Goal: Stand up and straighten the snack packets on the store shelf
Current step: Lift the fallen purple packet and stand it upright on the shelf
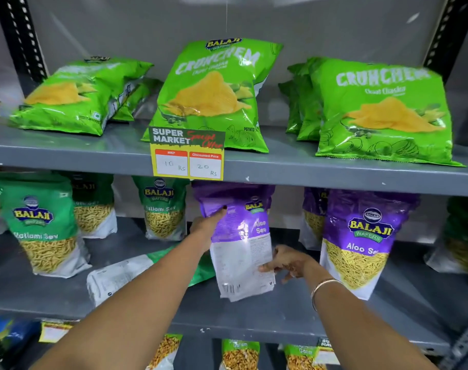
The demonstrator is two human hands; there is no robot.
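A purple Aloo Sev packet (241,244) stands on the middle shelf (254,324) with its back side turned outward. My left hand (207,225) grips its upper left edge and my right hand (286,261) grips its lower right side. Beside it on the left, a green Ratlami Sev packet (126,273) lies flat, back side up, partly under my left arm. Upright packets stand around: green Ratlami Sev (44,225) at the left, another (164,206) behind, purple Aloo Sev (361,241) at the right.
The top shelf (334,172) carries green Crunchem chip bags: one lying flat at the left (75,97), one leaning in the middle (214,94), a row at the right (382,110). A price tag (187,156) hangs from its edge. More packets (241,356) show on the shelf below.
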